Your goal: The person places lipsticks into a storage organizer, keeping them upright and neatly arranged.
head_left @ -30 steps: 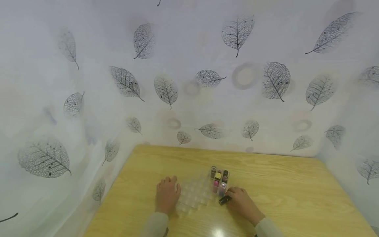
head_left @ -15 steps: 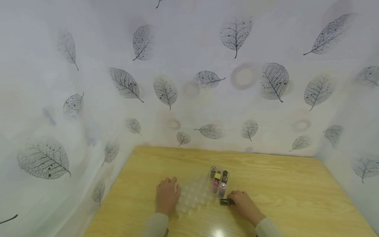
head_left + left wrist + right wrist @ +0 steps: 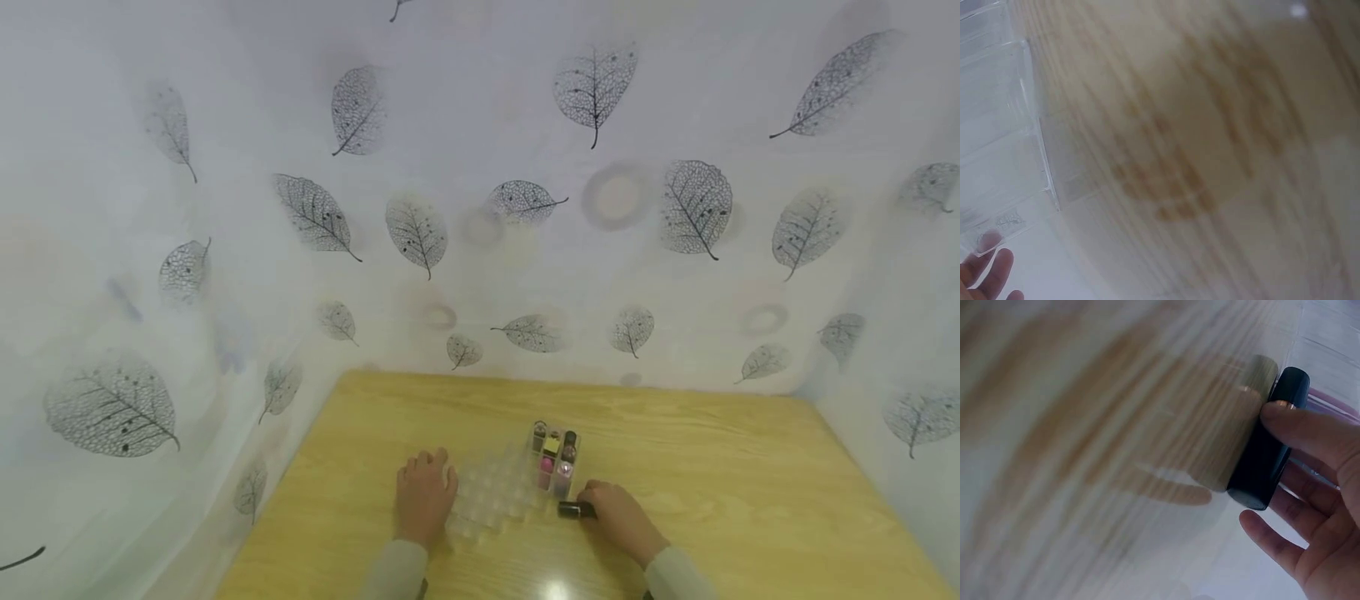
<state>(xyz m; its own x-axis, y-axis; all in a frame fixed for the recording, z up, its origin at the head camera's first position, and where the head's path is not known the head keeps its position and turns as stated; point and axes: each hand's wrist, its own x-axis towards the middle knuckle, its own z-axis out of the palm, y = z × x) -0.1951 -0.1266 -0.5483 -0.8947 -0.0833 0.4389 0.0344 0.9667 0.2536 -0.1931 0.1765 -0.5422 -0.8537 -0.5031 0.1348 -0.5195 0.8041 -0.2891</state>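
In the head view my right hand (image 3: 621, 518) pinches a black lipstick tube (image 3: 568, 509) at the near right corner of a clear plastic organizer (image 3: 491, 492). The right wrist view shows the thumb across the capped tube (image 3: 1254, 465), near its shiny metallic band, with other fingers behind it. The tube lies along the glossy tabletop. My left hand (image 3: 424, 498) rests by the organizer's left side, fingers relaxed. In the left wrist view its fingertips (image 3: 1001, 265) are at the organizer's corner (image 3: 1004, 144). Most of that hand is outside that view.
Several cosmetics stand in the organizer's right-hand compartments, among them a yellow-fronted bottle (image 3: 551, 446) and a pink one (image 3: 546, 468). The wood-grain table (image 3: 720, 467) meets a pale leaf-printed backdrop (image 3: 480, 267) at the back and sides.
The lipstick tube has turned from slanted to nearly level across the head view, and my right hand has shifted slightly nearer to me. My left hand stays put.
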